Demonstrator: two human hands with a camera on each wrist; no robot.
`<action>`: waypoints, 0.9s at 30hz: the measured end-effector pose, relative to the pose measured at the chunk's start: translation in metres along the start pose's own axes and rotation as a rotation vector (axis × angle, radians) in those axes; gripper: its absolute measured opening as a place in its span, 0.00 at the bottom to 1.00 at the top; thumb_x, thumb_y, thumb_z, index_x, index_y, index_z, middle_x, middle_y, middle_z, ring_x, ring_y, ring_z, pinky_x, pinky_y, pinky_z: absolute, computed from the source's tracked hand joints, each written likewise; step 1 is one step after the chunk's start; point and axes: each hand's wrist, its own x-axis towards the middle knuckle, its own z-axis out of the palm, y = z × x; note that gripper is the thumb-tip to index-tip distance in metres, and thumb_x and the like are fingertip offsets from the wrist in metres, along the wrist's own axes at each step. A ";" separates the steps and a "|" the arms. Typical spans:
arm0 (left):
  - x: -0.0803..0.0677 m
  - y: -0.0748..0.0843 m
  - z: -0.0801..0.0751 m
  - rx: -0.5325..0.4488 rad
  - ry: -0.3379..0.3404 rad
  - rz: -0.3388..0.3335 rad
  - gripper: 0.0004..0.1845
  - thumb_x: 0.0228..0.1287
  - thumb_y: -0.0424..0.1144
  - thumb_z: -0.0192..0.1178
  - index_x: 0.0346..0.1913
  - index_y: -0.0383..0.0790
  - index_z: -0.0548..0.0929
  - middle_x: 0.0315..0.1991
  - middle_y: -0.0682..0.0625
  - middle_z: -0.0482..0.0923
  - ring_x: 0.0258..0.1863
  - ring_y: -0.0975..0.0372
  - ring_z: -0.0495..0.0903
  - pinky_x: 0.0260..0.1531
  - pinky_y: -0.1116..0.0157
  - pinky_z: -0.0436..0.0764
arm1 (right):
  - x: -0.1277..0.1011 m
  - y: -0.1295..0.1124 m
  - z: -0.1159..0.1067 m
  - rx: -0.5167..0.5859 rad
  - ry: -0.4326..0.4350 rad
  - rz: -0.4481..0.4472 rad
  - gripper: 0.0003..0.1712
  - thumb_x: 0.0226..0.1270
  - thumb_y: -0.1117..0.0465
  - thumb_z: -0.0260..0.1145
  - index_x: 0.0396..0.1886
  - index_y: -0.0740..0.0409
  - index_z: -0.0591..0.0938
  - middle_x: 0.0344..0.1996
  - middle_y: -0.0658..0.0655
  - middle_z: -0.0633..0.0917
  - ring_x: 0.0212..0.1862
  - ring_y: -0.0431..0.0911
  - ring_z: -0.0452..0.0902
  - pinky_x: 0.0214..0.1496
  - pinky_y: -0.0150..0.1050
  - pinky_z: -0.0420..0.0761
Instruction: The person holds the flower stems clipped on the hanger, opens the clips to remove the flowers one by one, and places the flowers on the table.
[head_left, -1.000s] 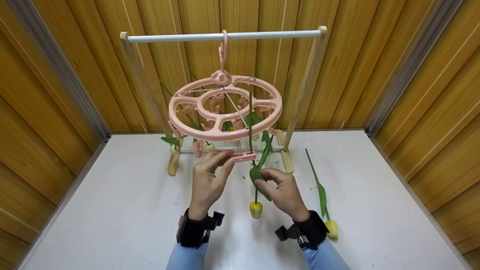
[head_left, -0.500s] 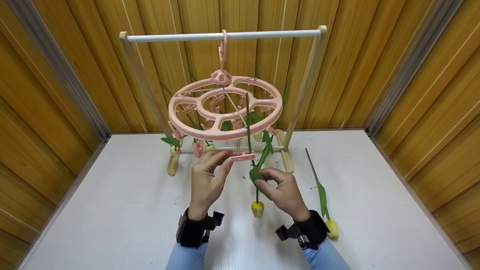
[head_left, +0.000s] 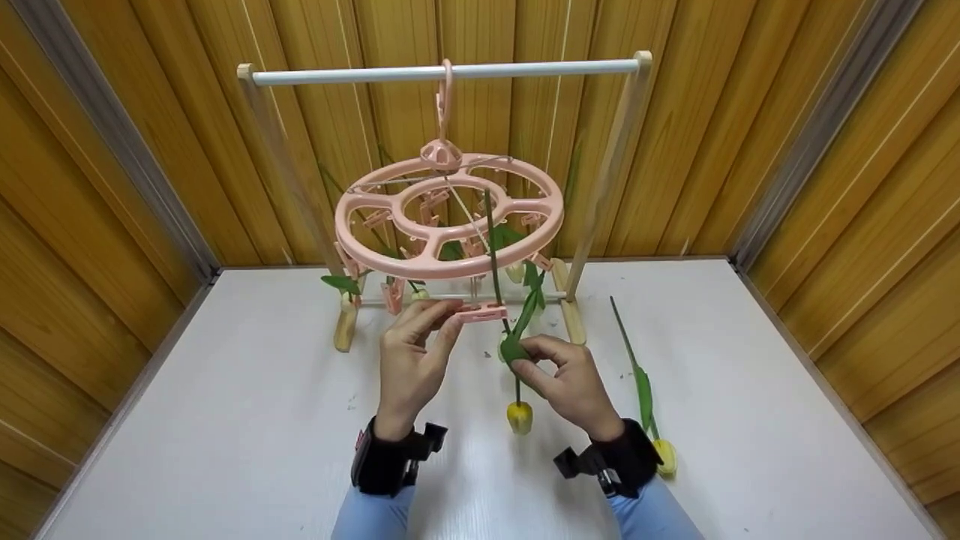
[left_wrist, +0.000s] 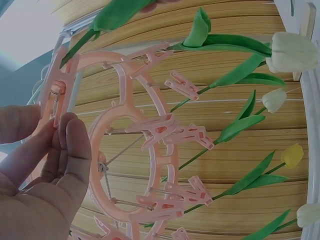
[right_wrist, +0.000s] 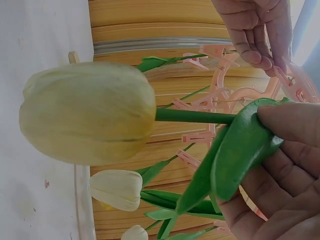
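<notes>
My left hand [head_left: 412, 360] pinches the handle end of a pink clothespin [head_left: 482, 313] between thumb and fingers, at the front of a round pink hanger [head_left: 427, 266]. A yellow tulip [head_left: 519, 418] hangs head down, its green stem running up through the clothespin's tip and past the hanger's rim. With thumb and fingers my right hand [head_left: 566, 382] holds this tulip by its green leaves [right_wrist: 245, 145], below the clothespin. In the left wrist view, the stem lies at the jaws of the clothespin [left_wrist: 57, 90]; whether they press on it I cannot tell.
The hanger hooks over a white bar [head_left: 540, 69] on a wooden stand [head_left: 619, 172]. Several other tulips, such as a white one [left_wrist: 292, 52], hang from its pins around the ring. A further yellow tulip [head_left: 664, 457] lies on the white table [head_left: 757, 420] at right.
The stem's upper end has tilted to the left, while the yellow bloom has swung slightly right. The clothespin and left hand have shifted a little left; both hands keep their holds.
</notes>
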 end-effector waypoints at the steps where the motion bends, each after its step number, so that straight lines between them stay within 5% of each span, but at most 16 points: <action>1: 0.000 0.000 0.000 -0.004 0.002 -0.004 0.09 0.66 0.26 0.67 0.48 0.28 0.89 0.42 0.42 0.87 0.43 0.57 0.86 0.45 0.69 0.83 | 0.000 0.000 0.000 -0.003 0.000 -0.003 0.09 0.67 0.70 0.71 0.46 0.59 0.89 0.36 0.54 0.90 0.38 0.45 0.85 0.44 0.34 0.81; 27: -0.001 -0.001 0.000 -0.075 -0.002 -0.021 0.11 0.67 0.24 0.65 0.50 0.25 0.87 0.44 0.39 0.85 0.46 0.55 0.86 0.47 0.68 0.84 | 0.000 0.000 -0.009 -0.027 0.012 0.015 0.11 0.65 0.73 0.71 0.45 0.59 0.90 0.35 0.50 0.89 0.38 0.42 0.85 0.46 0.34 0.81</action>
